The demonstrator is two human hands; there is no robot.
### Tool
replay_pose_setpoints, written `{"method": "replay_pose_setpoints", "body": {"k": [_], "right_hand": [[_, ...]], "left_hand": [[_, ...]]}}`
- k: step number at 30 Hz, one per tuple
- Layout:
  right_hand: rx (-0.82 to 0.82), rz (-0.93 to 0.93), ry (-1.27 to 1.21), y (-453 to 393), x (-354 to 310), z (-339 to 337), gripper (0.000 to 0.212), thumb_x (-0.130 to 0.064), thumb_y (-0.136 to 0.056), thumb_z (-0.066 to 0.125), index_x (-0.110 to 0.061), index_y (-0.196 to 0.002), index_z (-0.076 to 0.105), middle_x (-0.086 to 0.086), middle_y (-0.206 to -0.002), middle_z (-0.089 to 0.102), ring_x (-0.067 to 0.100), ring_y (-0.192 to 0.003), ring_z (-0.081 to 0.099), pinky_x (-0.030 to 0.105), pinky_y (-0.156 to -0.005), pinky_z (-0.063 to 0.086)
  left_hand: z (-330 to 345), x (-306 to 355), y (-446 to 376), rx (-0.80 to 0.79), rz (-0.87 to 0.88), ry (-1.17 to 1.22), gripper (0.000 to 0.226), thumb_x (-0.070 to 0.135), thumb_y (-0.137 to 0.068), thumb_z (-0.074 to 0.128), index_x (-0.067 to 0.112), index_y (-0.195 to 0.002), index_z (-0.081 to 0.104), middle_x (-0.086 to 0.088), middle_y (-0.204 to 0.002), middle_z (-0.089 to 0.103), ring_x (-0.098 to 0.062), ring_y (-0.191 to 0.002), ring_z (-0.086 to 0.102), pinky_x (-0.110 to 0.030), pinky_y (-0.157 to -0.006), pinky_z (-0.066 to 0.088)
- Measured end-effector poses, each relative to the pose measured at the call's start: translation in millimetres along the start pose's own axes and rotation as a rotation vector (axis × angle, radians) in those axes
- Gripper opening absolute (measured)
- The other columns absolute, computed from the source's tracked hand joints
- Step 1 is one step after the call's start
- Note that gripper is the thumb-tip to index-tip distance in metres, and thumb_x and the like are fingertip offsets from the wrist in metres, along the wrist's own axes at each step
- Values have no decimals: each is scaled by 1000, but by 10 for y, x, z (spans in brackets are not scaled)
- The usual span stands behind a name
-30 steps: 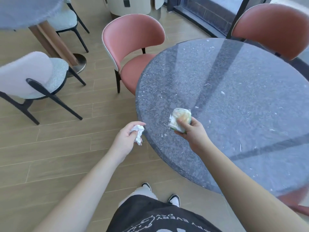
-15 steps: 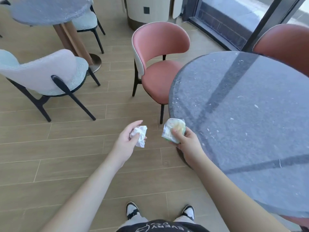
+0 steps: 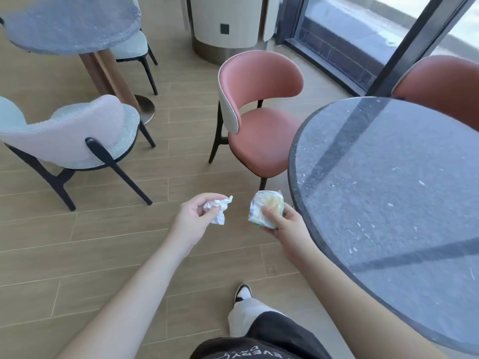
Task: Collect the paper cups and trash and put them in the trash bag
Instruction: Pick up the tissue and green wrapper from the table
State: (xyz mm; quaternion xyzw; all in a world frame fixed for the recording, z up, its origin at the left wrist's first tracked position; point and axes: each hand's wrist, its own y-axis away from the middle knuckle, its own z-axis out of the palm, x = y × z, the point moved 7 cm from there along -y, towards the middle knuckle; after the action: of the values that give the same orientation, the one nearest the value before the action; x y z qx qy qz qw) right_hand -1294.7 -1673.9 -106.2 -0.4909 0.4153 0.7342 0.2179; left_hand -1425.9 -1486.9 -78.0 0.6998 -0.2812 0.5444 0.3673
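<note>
My left hand (image 3: pixel 193 220) pinches a crumpled white paper napkin (image 3: pixel 217 209) above the wooden floor. A little to its right, my right hand (image 3: pixel 286 225) grips a crinkled plastic food wrapper (image 3: pixel 264 209), whitish with green print, just off the left edge of the round grey stone table (image 3: pixel 388 203). Both hands are held out in front of me, a short gap apart. No trash bag and no paper cups are in view.
A pink chair (image 3: pixel 259 120) stands pushed toward the table's left side, and a second pink chair (image 3: pixel 445 86) stands behind the table. A pale teal chair (image 3: pixel 77 136) and another round table (image 3: pixel 70 22) stand at the left. Open wooden floor lies between them. A glass wall runs at the back right.
The view has swung left and I have stepped back from the table. Both hands, still holding their trash, have moved off the table edge and now hang over the floor.
</note>
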Motion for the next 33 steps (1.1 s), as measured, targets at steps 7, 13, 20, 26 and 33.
{"method": "replay_pose_setpoints", "body": {"k": [7, 13, 20, 26, 33], "right_hand": [[48, 4, 2, -631, -197, 35, 27, -37, -82, 72, -32, -108, 75, -1, -108, 77, 17, -101, 74, 28, -77, 58], [80, -12, -18, -1297, -491, 275, 21, -17, -95, 65, -18, -115, 71, -3, -98, 76, 14, -90, 72, 23, -71, 55], [59, -73, -25, -1800, -944, 502, 24, -19, -97, 63, -14, -120, 68, -2, -93, 73, 14, -79, 68, 28, -72, 54], [156, -91, -42, -2243, -1101, 739, 25, -24, -97, 65, -17, -121, 68, 3, -106, 76, 21, -98, 73, 36, -85, 60], [312, -99, -56, -2807, -1256, 1342, 22, -29, -92, 67, -27, -114, 72, 2, -107, 77, 22, -102, 73, 32, -81, 59]], "left_hand": [[-61, 259, -801, -47, -2, -22, 43, 2, -99, 59, 40, -92, 78, 6, -100, 78, -8, -93, 75, -22, -83, 53], [-321, 435, -1474, -50, -7, -83, 35, 11, -102, 59, 42, -101, 76, 9, -100, 78, -12, -99, 74, -29, -89, 51], [-621, 592, -2109, -69, 25, -101, 28, 20, -102, 59, 42, -98, 76, 8, -100, 77, -13, -97, 73, -22, -84, 49], [-902, 568, -2803, -166, 42, -56, 37, 4, -99, 60, 39, -104, 72, 10, -107, 75, -20, -99, 73, -29, -87, 53], [-1278, 702, -3728, -342, 71, -23, 37, 1, -94, 64, 33, -113, 68, 5, -115, 73, -24, -101, 70, -34, -91, 54]]}}
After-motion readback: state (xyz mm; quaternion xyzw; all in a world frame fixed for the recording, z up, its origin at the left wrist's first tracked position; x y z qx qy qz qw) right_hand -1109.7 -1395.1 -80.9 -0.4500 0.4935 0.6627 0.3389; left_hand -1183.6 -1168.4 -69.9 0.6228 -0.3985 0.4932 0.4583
